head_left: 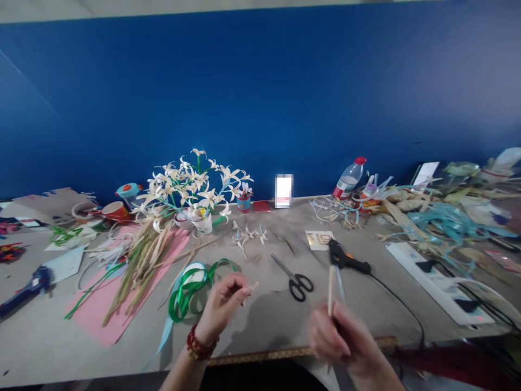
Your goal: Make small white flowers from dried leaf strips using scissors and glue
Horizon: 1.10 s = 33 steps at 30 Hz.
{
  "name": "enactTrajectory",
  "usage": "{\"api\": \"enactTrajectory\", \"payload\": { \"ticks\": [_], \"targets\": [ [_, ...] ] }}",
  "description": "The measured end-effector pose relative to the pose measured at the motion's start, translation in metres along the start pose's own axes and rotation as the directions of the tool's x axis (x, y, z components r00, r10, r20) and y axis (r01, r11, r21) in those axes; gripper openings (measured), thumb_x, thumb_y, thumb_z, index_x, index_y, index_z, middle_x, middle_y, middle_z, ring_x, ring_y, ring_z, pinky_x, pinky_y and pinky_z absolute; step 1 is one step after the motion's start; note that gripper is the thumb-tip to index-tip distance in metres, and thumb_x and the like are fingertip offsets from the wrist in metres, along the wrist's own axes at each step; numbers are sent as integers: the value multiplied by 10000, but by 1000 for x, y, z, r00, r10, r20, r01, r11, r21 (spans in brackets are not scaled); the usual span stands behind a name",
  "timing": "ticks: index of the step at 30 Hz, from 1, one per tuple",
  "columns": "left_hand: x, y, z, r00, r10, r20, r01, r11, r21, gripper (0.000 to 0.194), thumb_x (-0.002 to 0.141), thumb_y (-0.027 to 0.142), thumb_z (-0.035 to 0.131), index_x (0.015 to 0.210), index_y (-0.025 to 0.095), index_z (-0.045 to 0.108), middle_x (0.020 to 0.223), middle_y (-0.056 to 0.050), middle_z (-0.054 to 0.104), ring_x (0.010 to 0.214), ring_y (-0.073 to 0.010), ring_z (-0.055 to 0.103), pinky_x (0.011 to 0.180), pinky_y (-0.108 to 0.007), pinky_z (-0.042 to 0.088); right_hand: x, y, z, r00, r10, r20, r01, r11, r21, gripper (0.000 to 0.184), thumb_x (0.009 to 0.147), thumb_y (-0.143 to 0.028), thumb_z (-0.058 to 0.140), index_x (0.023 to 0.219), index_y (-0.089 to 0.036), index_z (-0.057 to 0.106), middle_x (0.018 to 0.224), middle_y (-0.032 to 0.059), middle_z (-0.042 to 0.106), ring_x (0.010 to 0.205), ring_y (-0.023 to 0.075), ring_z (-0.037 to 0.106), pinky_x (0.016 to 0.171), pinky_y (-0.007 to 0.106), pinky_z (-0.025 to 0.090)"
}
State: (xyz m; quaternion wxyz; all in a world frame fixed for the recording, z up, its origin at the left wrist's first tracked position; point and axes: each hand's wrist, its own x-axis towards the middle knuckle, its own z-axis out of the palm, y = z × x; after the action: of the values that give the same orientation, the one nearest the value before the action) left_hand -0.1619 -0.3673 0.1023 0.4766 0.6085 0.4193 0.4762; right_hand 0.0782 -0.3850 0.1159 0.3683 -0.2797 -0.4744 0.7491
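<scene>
Head view: my left hand (228,297), one, red beaded bracelet (200,344) at the wrist, thumb and forefinger pinched together on a small pale sliver (254,285) that juts out toward the table's middle. My right hand (336,332), one, blurred, fingers curled round an upright pale stick (331,288), its upper end in line with the black glue gun (348,259); whether they touch, I cannot tell. Between and beyond my hands: black-handled scissors (292,276), lying flat. Just left of my left hand: green ribbon (175,305), looped loosely. Farther left: dried strips (140,266) on pink paper (95,321). Behind these: white flowers (199,194), bunched, standing.
</scene>
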Motion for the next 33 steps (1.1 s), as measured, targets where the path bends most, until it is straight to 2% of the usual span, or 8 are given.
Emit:
{"api": "enactTrajectory", "payload": {
  "ticks": [3,6,8,14,18,23,30,33],
  "targets": [
    [-2,-8,4,989,-141,31,145,977,-157,223,866,343,651,765,149,607,683,8,542,597,-99,474,570,-206,383,4,4,-39,893,-176,-415,-125,787,-604,553,927,-644,339,638,-218,540,475,-34,437,399,122,384,410,233,258],
    [-4,-8,10,982,-187,27,188,955,-231,246,851,355,675,753,137,619,651,10,550,595,-92,477,580,-200,383,17,18,-71,803,-413,-430,-381,200,-903,457,959,-510,353,730,-219,620,583,32,623,496,181,560,450,254,319],
    [-4,-5,14,977,-212,26,211,940,-268,255,838,354,694,742,128,625,646,5,562,592,-88,482,581,-197,383,23,25,-82,795,-451,-407,-429,56,-901,407,963,-418,364,764,-209,651,638,69,673,553,216,614,488,278,377],
    [-4,7,19,938,-329,112,341,809,-479,253,789,325,749,724,118,620,633,-14,609,553,-79,516,551,-188,379,27,11,-48,830,-557,-34,14,82,-997,282,918,-312,550,1162,-211,647,1149,118,685,1084,271,624,924,397,489],
    [-4,7,23,885,-395,246,456,635,-623,213,772,277,751,726,125,610,626,-18,621,504,-82,530,561,-217,427,30,2,-1,796,-586,152,376,281,-883,242,898,-205,599,1129,-253,655,1062,62,720,1004,199,666,889,316,526],
    [-4,2,25,823,-412,391,556,444,-703,195,759,260,732,704,132,594,591,3,585,434,-66,454,560,-259,460,38,4,19,748,-641,174,493,360,-792,142,894,-150,590,960,-240,679,899,30,734,848,171,688,800,289,533],
    [-11,8,25,988,-137,-68,120,971,-205,130,841,281,657,904,169,670,845,-47,656,737,-149,583,714,-270,461,39,1,20,787,-606,111,354,298,-887,141,909,-142,552,951,-226,657,880,40,714,841,189,668,777,309,523],
    [-11,14,26,987,97,-127,-71,977,200,63,831,233,648,819,184,685,782,-42,664,765,-179,598,740,-286,460,39,-2,27,781,-611,129,322,217,-922,151,904,-130,538,956,-215,652,868,50,707,812,195,660,747,311,520]
  ]
}}
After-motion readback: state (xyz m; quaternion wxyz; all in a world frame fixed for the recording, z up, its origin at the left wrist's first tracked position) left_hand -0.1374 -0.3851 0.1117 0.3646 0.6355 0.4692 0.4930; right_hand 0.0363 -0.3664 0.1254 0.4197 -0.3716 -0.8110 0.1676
